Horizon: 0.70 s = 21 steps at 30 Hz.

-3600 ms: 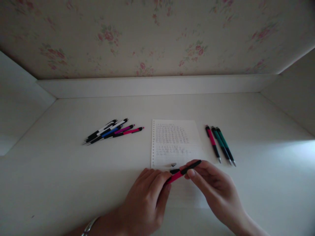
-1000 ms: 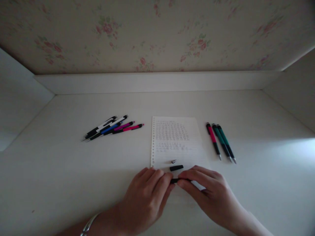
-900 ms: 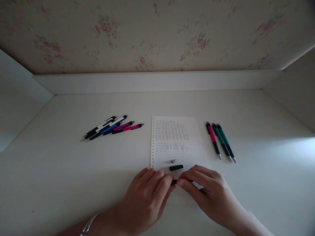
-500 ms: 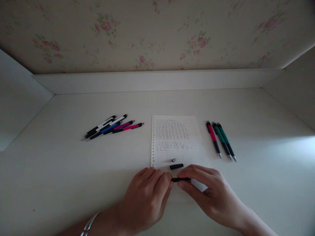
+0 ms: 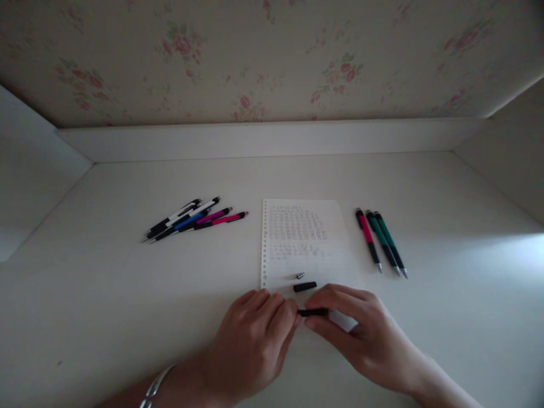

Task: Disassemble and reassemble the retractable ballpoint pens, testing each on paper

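Observation:
My left hand is closed in a fist around one end of a disassembled pen, hiding most of it. A thin black section of that pen sticks out to the right. My right hand pinches around this section, thumb below and fingers above, the grip looking loose. Just beyond the fingers, a loose black pen grip and a small silver pen tip lie on a sheet of handwritten, hole-punched paper. Both hands partly cover the sheet's near edge.
Several pens, white, blue, purple and pink with black parts, lie in a loose heap at the left. To the right of the paper are a pink pen and two green pens. White side panels and a flowered wall bound the white desk.
The right thumb and fingers have parted slightly around the black section, and a little more of it shows. The left hand and the loose parts have stayed in place.

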Tool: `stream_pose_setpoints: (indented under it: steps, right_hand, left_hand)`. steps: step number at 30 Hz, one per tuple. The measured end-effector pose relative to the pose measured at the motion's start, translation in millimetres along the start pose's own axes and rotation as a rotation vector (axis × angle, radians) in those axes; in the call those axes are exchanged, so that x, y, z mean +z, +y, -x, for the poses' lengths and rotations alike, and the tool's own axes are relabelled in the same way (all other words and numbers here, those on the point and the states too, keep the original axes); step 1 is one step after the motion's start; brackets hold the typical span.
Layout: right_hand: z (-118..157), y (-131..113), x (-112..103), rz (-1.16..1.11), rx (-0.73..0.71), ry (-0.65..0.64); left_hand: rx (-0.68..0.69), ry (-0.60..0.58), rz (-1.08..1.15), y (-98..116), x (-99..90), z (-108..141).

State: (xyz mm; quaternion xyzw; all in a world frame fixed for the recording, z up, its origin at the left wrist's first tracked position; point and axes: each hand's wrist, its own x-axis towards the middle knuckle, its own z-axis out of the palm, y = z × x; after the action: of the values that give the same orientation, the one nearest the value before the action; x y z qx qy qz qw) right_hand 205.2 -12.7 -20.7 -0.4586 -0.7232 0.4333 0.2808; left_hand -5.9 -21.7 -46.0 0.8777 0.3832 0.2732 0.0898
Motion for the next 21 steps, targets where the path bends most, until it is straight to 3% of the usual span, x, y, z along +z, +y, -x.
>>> stream_pose_setpoints:
  steps: [6,12,21]
  right_hand:
    - [-2.0,4.0,1.1,0.114,-0.123,0.074]
    - [-3.3,4.5,2.1,0.285,-0.203,0.059]
    - [0.5,-0.8,-3.2,0.034,-0.071,0.044]
  left_hand:
    - [0.020,0.013,0.008,0.2,-0.7,0.0]
    - [0.032,-0.025,-0.017,-0.9,2.3,4.6]
    - [0.006,0.024,0.015,0.1,0.9,-1.3]
